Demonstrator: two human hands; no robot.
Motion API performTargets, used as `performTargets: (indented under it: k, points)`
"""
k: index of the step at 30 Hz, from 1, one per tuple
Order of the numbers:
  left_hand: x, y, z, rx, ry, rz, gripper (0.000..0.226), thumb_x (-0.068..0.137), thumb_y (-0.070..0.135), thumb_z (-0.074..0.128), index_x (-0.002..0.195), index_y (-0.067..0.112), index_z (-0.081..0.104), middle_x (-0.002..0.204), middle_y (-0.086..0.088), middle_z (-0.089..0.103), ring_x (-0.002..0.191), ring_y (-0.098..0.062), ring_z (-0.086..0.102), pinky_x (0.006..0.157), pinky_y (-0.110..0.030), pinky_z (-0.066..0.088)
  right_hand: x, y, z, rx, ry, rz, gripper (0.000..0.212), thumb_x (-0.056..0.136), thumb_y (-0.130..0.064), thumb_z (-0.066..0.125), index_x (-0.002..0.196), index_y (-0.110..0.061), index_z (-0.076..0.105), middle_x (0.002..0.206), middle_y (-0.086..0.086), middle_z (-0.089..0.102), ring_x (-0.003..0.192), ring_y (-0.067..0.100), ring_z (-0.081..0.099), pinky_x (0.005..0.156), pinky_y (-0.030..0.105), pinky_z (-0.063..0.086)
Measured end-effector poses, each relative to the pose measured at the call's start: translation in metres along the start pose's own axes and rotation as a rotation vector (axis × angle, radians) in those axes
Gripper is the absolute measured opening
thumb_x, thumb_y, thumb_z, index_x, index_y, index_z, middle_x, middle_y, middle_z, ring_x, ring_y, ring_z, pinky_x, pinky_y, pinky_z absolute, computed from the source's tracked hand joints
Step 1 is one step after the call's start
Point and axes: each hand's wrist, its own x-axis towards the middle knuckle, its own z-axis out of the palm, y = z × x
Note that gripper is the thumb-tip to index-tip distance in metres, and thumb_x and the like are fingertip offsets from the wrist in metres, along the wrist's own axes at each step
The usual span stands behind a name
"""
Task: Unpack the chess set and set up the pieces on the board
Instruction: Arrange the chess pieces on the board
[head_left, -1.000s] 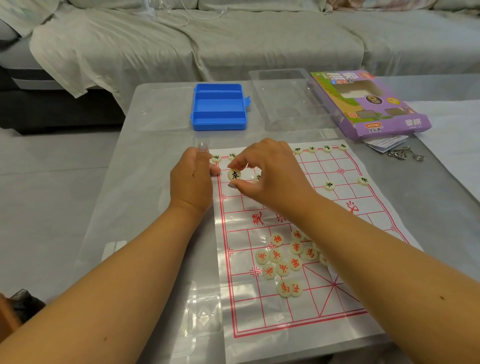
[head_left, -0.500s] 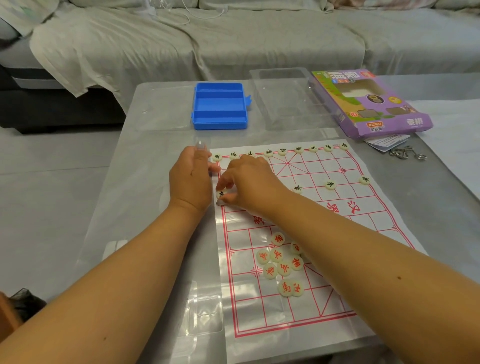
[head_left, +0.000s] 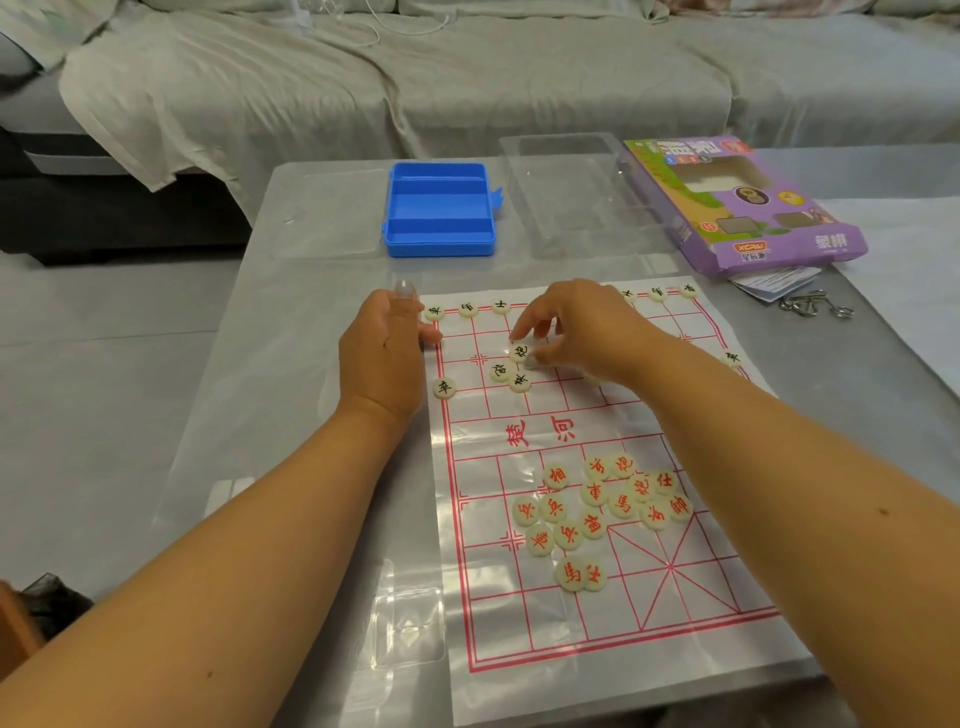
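A plastic board with red grid lines lies on the table. Several round red-lettered pieces sit in a loose pile on its near half. Black-lettered pieces stand along the far row, and one sits on the left edge line. Two more black ones lie loose near the centre left. My right hand hovers over them, thumb and forefinger pinched on another black piece. My left hand rests on the board's far left edge, holding nothing.
A blue compartment box stands open behind the board, with a clear plastic tray beside it. A purple carton, folded papers and metal rings lie at the right. A covered sofa runs behind the table.
My right hand set a black piece on the left edge line, then moved right and away from me to the loose black pieces. My left hand has stayed put.
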Motion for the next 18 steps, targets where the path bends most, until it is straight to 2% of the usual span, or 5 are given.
performTargets:
  k: [7,10,12,15,18]
  points:
    - [-0.001,0.0,0.0,-0.008,-0.003,0.007,0.044,0.099,0.047,0.025,0.1,0.014,0.054,0.091,-0.007,0.068,0.088,-0.016,0.063,0.068,-0.013,0.039,-0.001,0.016,-0.002,0.042,0.098,0.001,0.026,0.081,-0.033,0.071,0.106,-0.028,0.069,0.097,-0.006,0.061,0.088,0.012,0.053,0.088,0.035,0.046]
    - [-0.001,-0.001,0.0,0.009,-0.006,0.023,0.043,0.099,0.046,0.024,0.102,0.014,0.053,0.093,-0.008,0.068,0.09,-0.017,0.062,0.068,-0.013,0.038,-0.014,0.06,-0.02,0.166,0.306,0.159,0.021,0.079,-0.032,0.073,0.099,-0.026,0.07,0.088,-0.005,0.061,0.076,0.011,0.053,0.07,0.027,0.041]
    - [-0.001,-0.001,0.0,0.02,-0.005,0.029,0.043,0.1,0.045,0.024,0.103,0.014,0.053,0.092,-0.008,0.068,0.088,-0.016,0.061,0.068,-0.012,0.037,-0.025,0.091,-0.026,0.212,0.371,0.318,0.021,0.079,-0.031,0.074,0.098,-0.023,0.07,0.084,-0.003,0.061,0.073,0.015,0.054,0.07,0.028,0.044]
    - [-0.001,0.0,0.001,0.026,-0.001,0.034,0.046,0.1,0.044,0.024,0.107,0.011,0.054,0.092,-0.009,0.068,0.086,-0.013,0.059,0.066,-0.011,0.035,-0.037,0.123,-0.025,0.174,0.323,0.461,0.023,0.076,-0.033,0.076,0.096,-0.023,0.07,0.076,-0.006,0.059,0.076,0.018,0.056,0.079,0.037,0.049]
    - [-0.003,0.001,0.001,0.04,0.002,0.038,0.048,0.1,0.044,0.023,0.11,0.009,0.055,0.094,-0.009,0.068,0.087,-0.014,0.059,0.065,-0.01,0.034,-0.045,0.133,-0.02,0.142,0.276,0.501,0.02,0.075,-0.038,0.076,0.091,-0.029,0.068,0.078,-0.007,0.06,0.08,0.017,0.057,0.079,0.034,0.047]
